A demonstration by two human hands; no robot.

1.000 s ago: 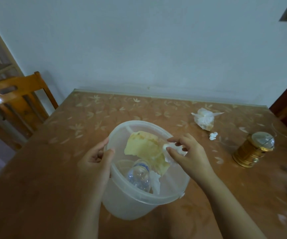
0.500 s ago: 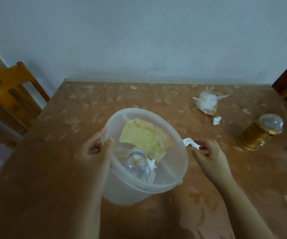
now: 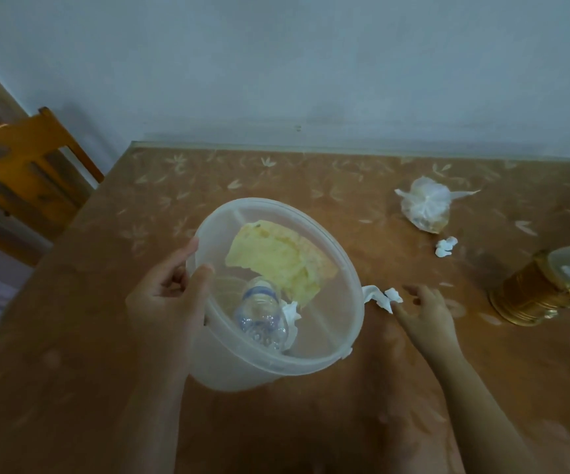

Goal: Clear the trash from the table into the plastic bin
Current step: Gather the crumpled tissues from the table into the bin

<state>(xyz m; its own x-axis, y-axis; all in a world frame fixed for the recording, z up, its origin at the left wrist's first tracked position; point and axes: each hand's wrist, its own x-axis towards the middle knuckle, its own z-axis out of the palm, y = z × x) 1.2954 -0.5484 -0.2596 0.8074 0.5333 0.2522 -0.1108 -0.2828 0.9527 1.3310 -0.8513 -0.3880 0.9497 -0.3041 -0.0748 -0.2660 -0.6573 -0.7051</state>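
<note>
A translucent plastic bin (image 3: 347, 268) stands on the brown table, tilted a little toward me. My left hand (image 3: 167, 295) grips its left rim, thumb inside. In the bin lie a yellowish crumpled wrapper (image 3: 276, 261), a clear plastic bottle (image 3: 261, 313) and a white tissue (image 3: 292, 311). Just right of the bin, torn white tissue scraps (image 3: 384, 297) lie on the table. My right hand (image 3: 423, 313) rests beside them with spread fingers, thumb and forefinger touching the scraps. Farther back right are a knotted plastic bag of waste (image 3: 425, 208) and a small tissue ball (image 3: 445, 247).
A gold lantern-like lamp (image 3: 547, 289) lies on its side at the right edge of view. A wooden chair (image 3: 20, 165) stands off the table's left side. The wall runs along the table's far edge (image 3: 311, 147).
My right hand has left the space over the bin and come down onto the table to its right, at the tissue scraps. My left hand has kept its grip on the rim.
</note>
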